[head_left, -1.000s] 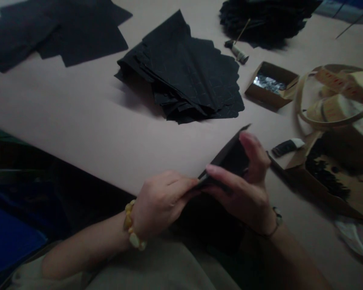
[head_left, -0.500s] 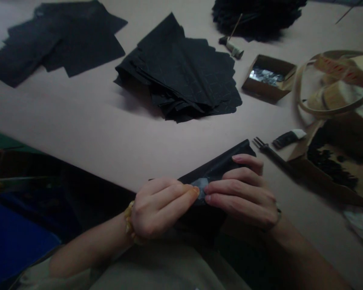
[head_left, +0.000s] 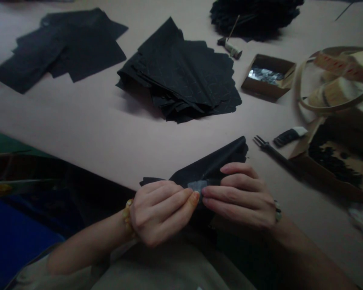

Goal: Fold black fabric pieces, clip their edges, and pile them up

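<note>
A piece of black fabric point(head_left: 211, 161) lies at the table's front edge, between and beyond my hands. On it sits a small pale, translucent patch point(head_left: 197, 185). My left hand point(head_left: 163, 209) pinches at the patch's near left edge, thumb and forefinger pressed together. Touching the patch from the right is my right hand point(head_left: 242, 197), its thumb and forefinger closed at the patch's edge and its other fingers curled over the fabric. Whatever is between the fingertips is too small and dark to make out.
Black fabric stacks lie at the middle point(head_left: 184, 76) and far left point(head_left: 87, 44). On the right are a small box of shiny metal pieces point(head_left: 269, 90), tape rolls point(head_left: 329, 96), a pronged tool point(head_left: 275, 155), a black-and-white object point(head_left: 288, 136) and a carton of black pieces point(head_left: 302, 151).
The black fabric has shifted slightly left, and more of it shows beyond my left hand. The patch has turned a little between my fingertips. Both hands stay closed at it.
</note>
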Motion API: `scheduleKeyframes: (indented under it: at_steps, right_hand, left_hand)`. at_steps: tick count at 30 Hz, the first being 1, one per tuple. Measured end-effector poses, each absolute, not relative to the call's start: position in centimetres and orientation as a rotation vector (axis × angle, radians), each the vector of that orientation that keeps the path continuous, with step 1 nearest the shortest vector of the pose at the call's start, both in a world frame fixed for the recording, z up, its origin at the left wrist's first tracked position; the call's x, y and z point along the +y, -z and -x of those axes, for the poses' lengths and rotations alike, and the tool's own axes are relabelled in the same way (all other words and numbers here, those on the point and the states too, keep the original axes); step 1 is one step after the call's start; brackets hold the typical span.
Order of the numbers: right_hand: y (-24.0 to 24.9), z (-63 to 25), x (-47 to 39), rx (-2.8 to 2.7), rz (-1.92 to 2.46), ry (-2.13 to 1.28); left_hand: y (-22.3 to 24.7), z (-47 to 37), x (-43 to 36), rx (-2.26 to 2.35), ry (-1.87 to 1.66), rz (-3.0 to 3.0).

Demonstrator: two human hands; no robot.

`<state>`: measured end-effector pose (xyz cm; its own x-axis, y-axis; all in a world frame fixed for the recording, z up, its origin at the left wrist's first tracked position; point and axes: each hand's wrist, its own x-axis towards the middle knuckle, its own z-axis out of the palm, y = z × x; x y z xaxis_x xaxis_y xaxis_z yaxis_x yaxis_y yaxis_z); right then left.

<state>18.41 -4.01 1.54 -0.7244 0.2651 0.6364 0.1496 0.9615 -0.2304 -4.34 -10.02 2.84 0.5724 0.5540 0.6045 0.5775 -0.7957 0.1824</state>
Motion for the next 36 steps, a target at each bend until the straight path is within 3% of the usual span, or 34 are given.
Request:
scheduleKeyframes:
  at_steps: [17, 26, 36]
  right_hand:
    - [-1.9, -17.6, -4.2, -2.399, 0.269, -0.268]
    - [-1.5, -17.6, -4.6, -2.351, 0.3, -0.302]
    - [-1.2, -17.3, -4.5, -2.348, 0.268, -0.429]
  left_hand:
    - [-1.3, 5.6, -7.5, -0.554, 0.929, 2.842]
    - [-1.2, 6.2, -7.6, -0.743, 0.806, 2.732]
    - [-2.7, 5.8, -5.7, -0.098, 0.74, 2.88]
